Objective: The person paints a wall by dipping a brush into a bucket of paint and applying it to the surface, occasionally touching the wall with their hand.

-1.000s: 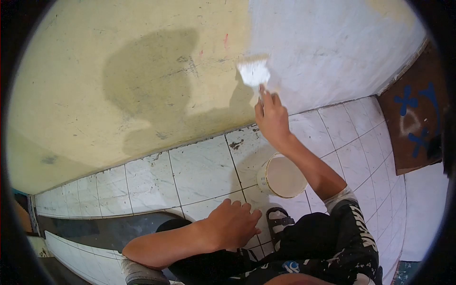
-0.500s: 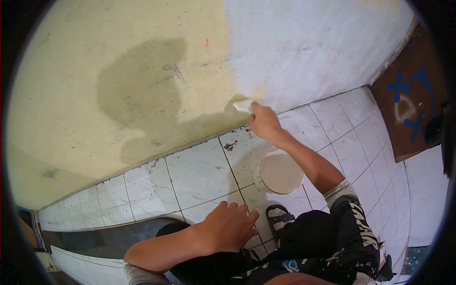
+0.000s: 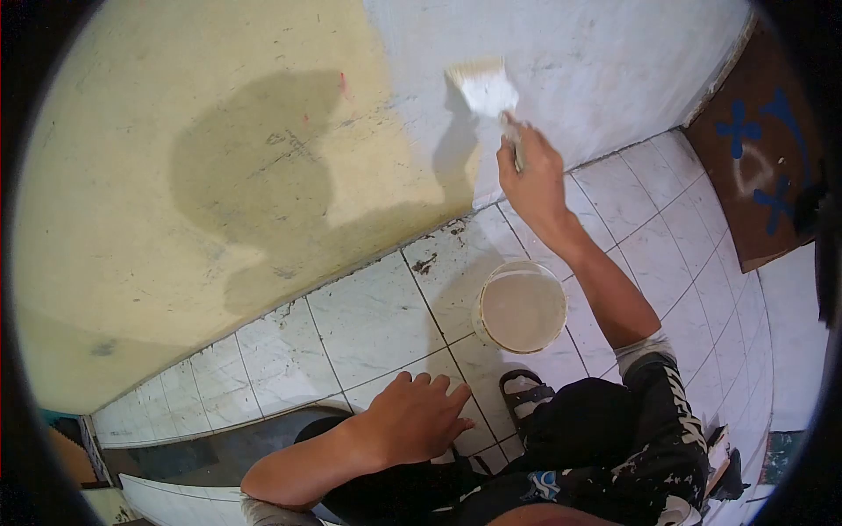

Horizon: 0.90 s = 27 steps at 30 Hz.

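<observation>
The right hand (image 3: 533, 175) is closing its fingers round the brush (image 3: 491, 91), which is pointing up at the white part of the wall (image 3: 605, 79); whether bristles are touching is unclear; the left hand (image 3: 419, 417) is hanging half open, fingers loosely bent, above the dark trousers (image 3: 583, 430); the bucket (image 3: 482, 331) is standing on the tiles (image 3: 368, 320) between wall and sandal (image 3: 526, 396), just beside the right forearm
</observation>
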Motion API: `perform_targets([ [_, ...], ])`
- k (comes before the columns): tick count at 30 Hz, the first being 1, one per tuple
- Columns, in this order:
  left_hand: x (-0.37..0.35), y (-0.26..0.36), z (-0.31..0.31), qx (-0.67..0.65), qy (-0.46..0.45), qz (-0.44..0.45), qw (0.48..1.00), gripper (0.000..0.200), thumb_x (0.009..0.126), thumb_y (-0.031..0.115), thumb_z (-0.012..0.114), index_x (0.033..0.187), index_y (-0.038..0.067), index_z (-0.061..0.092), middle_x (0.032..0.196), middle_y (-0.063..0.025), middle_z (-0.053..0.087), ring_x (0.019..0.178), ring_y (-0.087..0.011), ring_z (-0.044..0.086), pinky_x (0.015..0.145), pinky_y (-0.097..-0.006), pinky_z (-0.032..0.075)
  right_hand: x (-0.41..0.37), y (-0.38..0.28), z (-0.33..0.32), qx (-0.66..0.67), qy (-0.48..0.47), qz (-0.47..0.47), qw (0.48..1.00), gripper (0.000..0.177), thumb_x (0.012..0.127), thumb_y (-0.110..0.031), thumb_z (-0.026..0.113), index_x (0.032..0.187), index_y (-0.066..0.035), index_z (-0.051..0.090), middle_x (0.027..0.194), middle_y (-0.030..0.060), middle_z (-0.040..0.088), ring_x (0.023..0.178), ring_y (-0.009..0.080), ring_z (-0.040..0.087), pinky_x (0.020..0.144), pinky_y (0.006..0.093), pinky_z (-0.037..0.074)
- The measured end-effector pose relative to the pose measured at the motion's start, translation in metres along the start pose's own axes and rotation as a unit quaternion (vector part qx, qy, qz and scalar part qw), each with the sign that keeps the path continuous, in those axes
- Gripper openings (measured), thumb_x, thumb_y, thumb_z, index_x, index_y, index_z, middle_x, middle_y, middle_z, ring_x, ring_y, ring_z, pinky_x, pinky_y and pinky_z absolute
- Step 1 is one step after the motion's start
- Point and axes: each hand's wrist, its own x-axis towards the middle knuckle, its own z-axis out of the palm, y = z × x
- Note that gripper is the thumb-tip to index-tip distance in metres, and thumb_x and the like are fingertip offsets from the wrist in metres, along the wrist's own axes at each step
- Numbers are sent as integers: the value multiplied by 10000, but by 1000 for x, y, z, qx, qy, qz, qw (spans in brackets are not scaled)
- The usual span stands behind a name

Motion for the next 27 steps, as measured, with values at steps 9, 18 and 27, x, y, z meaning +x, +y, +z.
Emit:
perform_targets([
  [9,11,-7,-2,12,-21,4,1000,451,1028,421,529,1248,28,563,1013,-194,661,988,-387,663,864,-478,513,-99,68,27,-59,-235,120,963,347,887,-98,620,1225,-15,618,850,248,647,723,426,663,681,513,548],
  [18,-2,12,0,24,8,-2,1000,441,1025,425,537,1220,31,575,990,-187,661,971,-386,665,847,-471,516,-77,66,14,-81,-333,181,922,245,877,-124,628,1082,10,638,810,298,660,824,460,669,749,517,528],
  [27,-5,22,-1,33,-20,-18,999,487,1028,431,532,1285,19,564,1036,-207,671,1005,-381,663,881,-466,512,21,10,-31,-37,-186,173,966,241,896,-128,647,1094,6,668,774,255,662,696,374,665,673,422,526],
])
